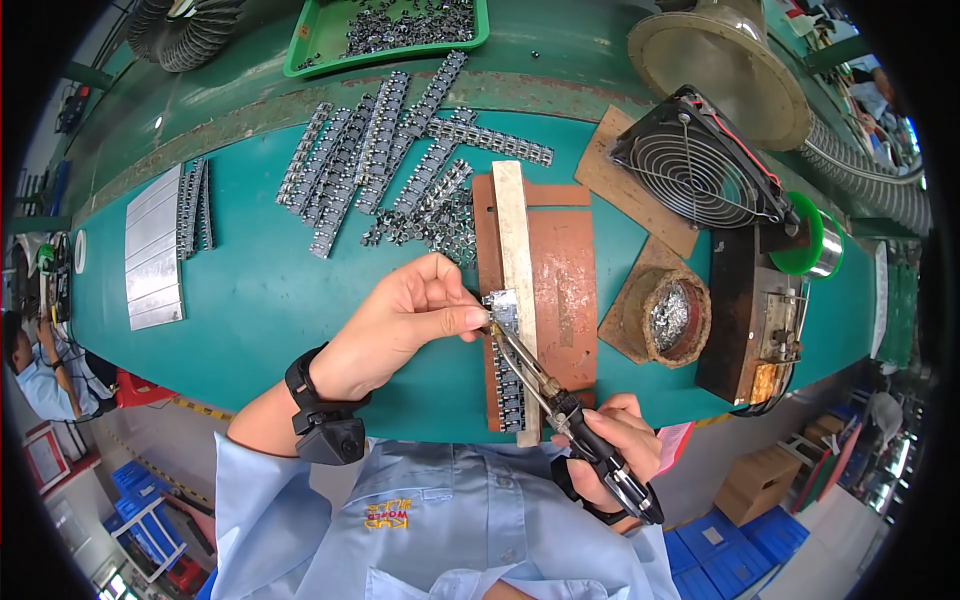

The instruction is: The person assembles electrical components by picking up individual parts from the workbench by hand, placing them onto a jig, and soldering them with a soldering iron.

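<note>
Soldering judged underway: small metal part [499, 306] is pinched by left hand [400, 325], soldering iron [560, 405] gripped by right hand [615, 440], steady tip contact needed next.

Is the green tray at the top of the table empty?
No, the green tray holds a heap of small shiny metal parts.
</note>
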Demonstrator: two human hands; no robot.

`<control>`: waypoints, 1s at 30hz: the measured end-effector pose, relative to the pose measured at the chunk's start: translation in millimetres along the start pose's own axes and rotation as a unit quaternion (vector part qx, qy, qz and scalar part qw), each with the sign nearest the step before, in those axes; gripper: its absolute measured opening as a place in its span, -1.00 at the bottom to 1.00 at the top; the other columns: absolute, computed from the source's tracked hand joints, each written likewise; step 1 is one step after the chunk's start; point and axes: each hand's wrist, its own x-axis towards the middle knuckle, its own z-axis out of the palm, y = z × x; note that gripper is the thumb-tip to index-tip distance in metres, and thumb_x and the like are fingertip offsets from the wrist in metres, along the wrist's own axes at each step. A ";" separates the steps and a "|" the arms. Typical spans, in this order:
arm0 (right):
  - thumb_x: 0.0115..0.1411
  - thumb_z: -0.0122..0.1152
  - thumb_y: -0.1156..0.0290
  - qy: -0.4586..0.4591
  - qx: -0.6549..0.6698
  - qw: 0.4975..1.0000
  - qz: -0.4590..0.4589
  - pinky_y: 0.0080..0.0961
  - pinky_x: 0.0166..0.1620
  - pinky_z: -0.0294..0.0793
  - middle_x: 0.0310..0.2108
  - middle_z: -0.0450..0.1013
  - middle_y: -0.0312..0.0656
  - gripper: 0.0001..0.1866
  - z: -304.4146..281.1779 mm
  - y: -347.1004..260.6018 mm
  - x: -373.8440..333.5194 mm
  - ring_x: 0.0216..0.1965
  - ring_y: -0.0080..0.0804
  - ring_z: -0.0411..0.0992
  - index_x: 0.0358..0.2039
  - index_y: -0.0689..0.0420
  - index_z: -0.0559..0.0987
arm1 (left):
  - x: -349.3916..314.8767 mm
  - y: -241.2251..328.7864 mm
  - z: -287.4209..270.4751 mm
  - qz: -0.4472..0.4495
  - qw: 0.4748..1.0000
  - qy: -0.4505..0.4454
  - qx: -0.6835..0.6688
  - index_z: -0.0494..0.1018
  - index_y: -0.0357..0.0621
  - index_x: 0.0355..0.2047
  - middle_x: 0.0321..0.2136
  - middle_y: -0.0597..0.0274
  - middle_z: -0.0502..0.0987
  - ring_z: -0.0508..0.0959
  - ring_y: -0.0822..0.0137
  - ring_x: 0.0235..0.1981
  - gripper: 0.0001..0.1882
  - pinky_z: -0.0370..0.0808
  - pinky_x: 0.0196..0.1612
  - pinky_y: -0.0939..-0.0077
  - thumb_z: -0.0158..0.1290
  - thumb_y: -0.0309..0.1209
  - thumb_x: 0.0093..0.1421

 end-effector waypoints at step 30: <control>0.00 0.25 0.37 0.270 0.064 0.955 0.109 -0.63 -0.40 0.40 -0.21 0.31 -0.03 -0.53 34.2 17.4 -30.0 -0.45 -0.43 0.41 -0.18 0.11 0.18 | 0.0 -0.6 -1.3 0.029 0.999 0.001 0.042 0.29 -0.14 -0.39 -0.49 0.32 0.48 0.47 0.57 -0.39 -0.86 0.39 -0.34 0.68 0.06 -0.50 0.11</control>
